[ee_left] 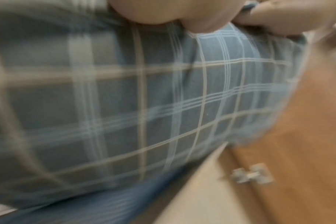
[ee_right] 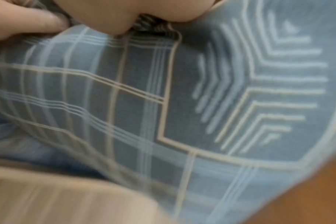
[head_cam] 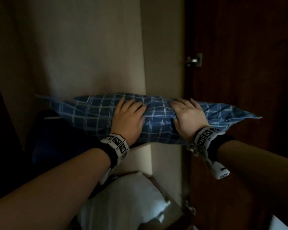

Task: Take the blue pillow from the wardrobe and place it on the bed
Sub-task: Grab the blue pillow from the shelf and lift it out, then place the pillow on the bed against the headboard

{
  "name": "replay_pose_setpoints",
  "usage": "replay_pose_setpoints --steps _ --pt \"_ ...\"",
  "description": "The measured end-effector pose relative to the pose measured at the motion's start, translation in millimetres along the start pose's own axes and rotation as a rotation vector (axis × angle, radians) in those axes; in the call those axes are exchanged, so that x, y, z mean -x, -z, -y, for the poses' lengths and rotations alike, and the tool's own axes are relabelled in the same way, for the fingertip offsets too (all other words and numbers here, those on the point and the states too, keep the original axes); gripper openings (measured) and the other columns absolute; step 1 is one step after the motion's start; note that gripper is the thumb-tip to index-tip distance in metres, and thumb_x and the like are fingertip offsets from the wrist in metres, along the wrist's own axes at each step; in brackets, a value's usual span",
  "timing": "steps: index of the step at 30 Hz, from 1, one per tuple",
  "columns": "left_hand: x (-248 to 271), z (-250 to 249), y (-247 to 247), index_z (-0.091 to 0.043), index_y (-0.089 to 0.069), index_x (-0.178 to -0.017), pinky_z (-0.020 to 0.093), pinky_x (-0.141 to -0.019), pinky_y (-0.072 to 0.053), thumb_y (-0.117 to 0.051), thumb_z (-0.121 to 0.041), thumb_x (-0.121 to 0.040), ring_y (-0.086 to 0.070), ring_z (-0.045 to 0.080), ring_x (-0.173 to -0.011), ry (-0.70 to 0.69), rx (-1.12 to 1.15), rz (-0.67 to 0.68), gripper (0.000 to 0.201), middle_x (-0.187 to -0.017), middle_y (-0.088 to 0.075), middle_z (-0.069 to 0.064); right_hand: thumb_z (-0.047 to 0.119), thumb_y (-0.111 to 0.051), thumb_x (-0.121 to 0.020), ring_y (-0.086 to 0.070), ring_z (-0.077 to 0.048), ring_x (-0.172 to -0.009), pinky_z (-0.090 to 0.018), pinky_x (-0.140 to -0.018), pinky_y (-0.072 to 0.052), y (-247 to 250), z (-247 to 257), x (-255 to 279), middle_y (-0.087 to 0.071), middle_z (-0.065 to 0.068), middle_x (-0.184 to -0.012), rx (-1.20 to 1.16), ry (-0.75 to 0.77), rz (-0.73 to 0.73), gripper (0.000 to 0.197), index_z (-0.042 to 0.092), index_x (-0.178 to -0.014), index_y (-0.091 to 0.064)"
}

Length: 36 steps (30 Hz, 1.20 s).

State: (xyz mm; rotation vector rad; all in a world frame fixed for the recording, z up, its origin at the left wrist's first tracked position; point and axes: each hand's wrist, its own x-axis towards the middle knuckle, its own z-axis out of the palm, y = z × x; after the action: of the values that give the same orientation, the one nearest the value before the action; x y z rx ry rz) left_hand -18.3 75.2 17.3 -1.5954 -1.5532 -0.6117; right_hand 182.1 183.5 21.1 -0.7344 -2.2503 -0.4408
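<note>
The blue pillow [head_cam: 156, 117] lies with its long axis crosswise in front of the wardrobe's beige panel [head_cam: 90, 47]. The left hand [head_cam: 128, 120] and right hand [head_cam: 186, 118] clutch its middle side by side, fingers [head_cam: 131, 103] curled into the fabric; neither is nearer.
</note>
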Motion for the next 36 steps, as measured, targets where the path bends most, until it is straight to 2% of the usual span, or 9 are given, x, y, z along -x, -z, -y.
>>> replay_pose_setpoints --steps 6,9,11,13,17,22,28,32,36 --pt "-6.4 -124.6 31.1 -0.013 -0.071 -0.102 0.047 -0.11 -0.035 -0.055 -0.025 -0.09 -0.063 0.026 -0.101 -0.126 0.22 0.006 0.024 -0.103 -0.073 0.003 0.031 -0.047 -0.089 -0.061 -0.03 -0.103 -0.038 -0.086 -0.047 92.4 -37.9 123.0 -0.067 -0.005 -0.112 0.051 -0.268 0.136 0.032 0.018 -0.116 -0.059" --pt "0.1 -200.8 43.4 -0.015 -0.069 -0.084 0.039 -0.086 -0.044 -0.052 -0.024 -0.093 -0.061 0.027 -0.079 -0.192 0.367 0.124 0.022 -0.083 -0.071 0.004 0.03 -0.046 -0.092 -0.063 -0.031 -0.101 -0.037 -0.08 -0.048 138.4 -60.8 196.7 -0.067 -0.003 -0.11 0.04 -0.404 0.224 0.024 0.021 -0.11 -0.059" --pt "10.7 -258.0 49.7 -0.015 -0.062 -0.069 0.037 -0.066 -0.042 -0.051 -0.025 -0.094 -0.057 0.026 -0.065 -0.221 0.479 0.198 0.029 -0.068 -0.064 0.003 0.032 -0.044 -0.093 -0.063 -0.031 -0.101 -0.037 -0.081 -0.048 167.9 -76.6 250.5 -0.069 -0.003 -0.111 0.065 -0.509 0.28 0.024 0.025 -0.109 -0.06" --pt "28.1 -321.2 54.0 -0.018 -0.054 -0.062 0.036 -0.058 -0.039 -0.052 -0.028 -0.095 -0.055 0.026 -0.061 -0.226 0.591 0.289 0.034 -0.062 -0.057 0.001 0.032 -0.043 -0.093 -0.062 -0.031 -0.103 -0.037 -0.083 -0.049 196.9 -91.6 309.6 -0.069 -0.004 -0.114 0.099 -0.622 0.339 0.028 0.026 -0.113 -0.062" --pt "83.4 -458.1 67.3 -0.012 -0.054 -0.065 0.036 -0.055 -0.039 -0.048 -0.035 -0.097 -0.055 0.03 -0.061 -0.277 0.758 0.479 0.04 -0.061 -0.057 0.004 0.029 -0.043 -0.093 -0.063 -0.031 -0.096 -0.035 -0.077 -0.047 255.7 -108.1 442.5 -0.07 -0.005 -0.106 0.191 -0.825 0.417 0.024 0.021 -0.103 -0.062" --pt "170.1 -599.0 115.1 -0.019 -0.046 -0.063 0.032 -0.053 -0.03 -0.048 -0.033 -0.098 -0.05 0.025 -0.057 -0.498 0.943 0.63 0.037 -0.057 -0.046 -0.004 0.024 -0.045 -0.088 -0.063 -0.032 -0.097 -0.037 -0.08 -0.047 335.8 -87.6 606.9 -0.07 -0.006 -0.105 0.285 -1.069 0.463 0.025 0.018 -0.104 -0.063" --pt "262.0 -725.7 178.3 -0.012 -0.065 -0.084 0.036 -0.062 -0.046 -0.047 -0.033 -0.099 -0.061 0.026 -0.072 -0.779 1.224 0.73 0.031 -0.078 -0.065 0.004 0.022 -0.047 -0.09 -0.059 -0.027 -0.107 -0.039 -0.09 -0.045 429.3 -20.1 760.2 -0.068 -0.001 -0.113 0.433 -1.336 0.49 0.029 0.022 -0.115 -0.061" --pt "323.3 -797.5 227.5 -0.011 -0.067 -0.085 0.04 -0.062 -0.049 -0.047 -0.034 -0.098 -0.062 0.029 -0.074 -0.886 1.358 0.798 0.032 -0.079 -0.068 0.007 0.021 -0.051 -0.087 -0.057 -0.027 -0.111 -0.044 -0.098 -0.042 477.8 33.1 839.9 -0.067 0.001 -0.112 0.581 -1.511 0.475 0.027 0.024 -0.113 -0.061" --pt "392.0 -861.6 270.1 -0.016 -0.066 -0.08 0.039 -0.063 -0.052 -0.048 -0.038 -0.097 -0.065 0.03 -0.073 -0.936 1.389 0.962 0.033 -0.076 -0.07 0.007 0.026 -0.049 -0.089 -0.055 -0.024 -0.111 -0.044 -0.104 -0.036 511.5 69.7 921.9 -0.067 0.005 -0.108 0.685 -1.647 0.602 0.027 0.029 -0.112 -0.06"
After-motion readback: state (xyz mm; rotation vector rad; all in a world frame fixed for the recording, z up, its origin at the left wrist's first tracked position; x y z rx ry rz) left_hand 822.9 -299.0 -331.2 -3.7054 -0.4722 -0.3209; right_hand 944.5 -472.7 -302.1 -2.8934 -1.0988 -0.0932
